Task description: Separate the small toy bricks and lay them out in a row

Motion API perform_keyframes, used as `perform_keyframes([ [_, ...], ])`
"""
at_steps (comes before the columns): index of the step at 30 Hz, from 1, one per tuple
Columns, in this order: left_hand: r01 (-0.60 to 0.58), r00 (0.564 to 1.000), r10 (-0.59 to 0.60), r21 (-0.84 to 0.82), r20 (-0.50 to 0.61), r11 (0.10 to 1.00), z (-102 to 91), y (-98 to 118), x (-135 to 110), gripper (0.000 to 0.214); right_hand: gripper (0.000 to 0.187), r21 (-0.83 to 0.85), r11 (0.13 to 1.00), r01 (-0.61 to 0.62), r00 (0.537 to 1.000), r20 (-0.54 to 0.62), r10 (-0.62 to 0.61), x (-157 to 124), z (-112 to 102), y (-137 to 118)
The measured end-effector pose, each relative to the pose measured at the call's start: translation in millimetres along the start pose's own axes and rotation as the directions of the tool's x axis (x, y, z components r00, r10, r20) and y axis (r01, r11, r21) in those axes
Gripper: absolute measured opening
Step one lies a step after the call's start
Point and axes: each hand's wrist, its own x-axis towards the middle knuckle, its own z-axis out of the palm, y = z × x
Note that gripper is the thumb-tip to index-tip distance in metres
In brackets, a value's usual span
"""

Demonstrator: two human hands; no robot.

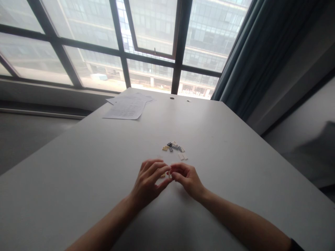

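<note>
My left hand (148, 179) and my right hand (190, 179) meet over the near middle of the table. Between their fingertips is a small white building brick (170, 174), pinched from both sides and partly covered by the fingers. A yellow piece (162, 175) shows through the gap between my left thumb and fingers; whether it is held or lies on the table, I cannot tell. Just beyond the hands lies a loose pile of small studded bricks, among them yellow bricks (165, 148), grey bricks (175, 147) and white bricks (182, 149). Flat white pieces (183, 156) rest nearer to my right hand.
The white table (78, 167) stretches away toward a large window (151, 28). Printed papers (125, 108) lie at its far left. A round dark spot (172, 98) and a smaller dark-and-white item (188, 101) are near the far edge. A dark curtain (246, 59) hangs at the right.
</note>
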Motion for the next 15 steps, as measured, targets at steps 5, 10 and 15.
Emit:
perform_keyframes([
  [5,-0.009,1.000,0.009,-0.008,0.025,1.000,-0.5,-1,0,0.028,0.026,0.058,0.998,-0.035,0.999,0.029,0.034,0,3,-5],
  [10,0.037,0.998,-0.038,0.017,0.044,0.999,-0.8,-10,-5,0.042,0.027,-0.047,0.998,0.042,0.987,-0.155,-0.049,12,-19,-14],
  [15,0.098,0.995,-0.100,0.088,0.018,0.991,1.2,-20,-8,0.033,0.025,-0.207,0.976,0.067,0.969,-0.220,-0.113,22,-52,-18],
])
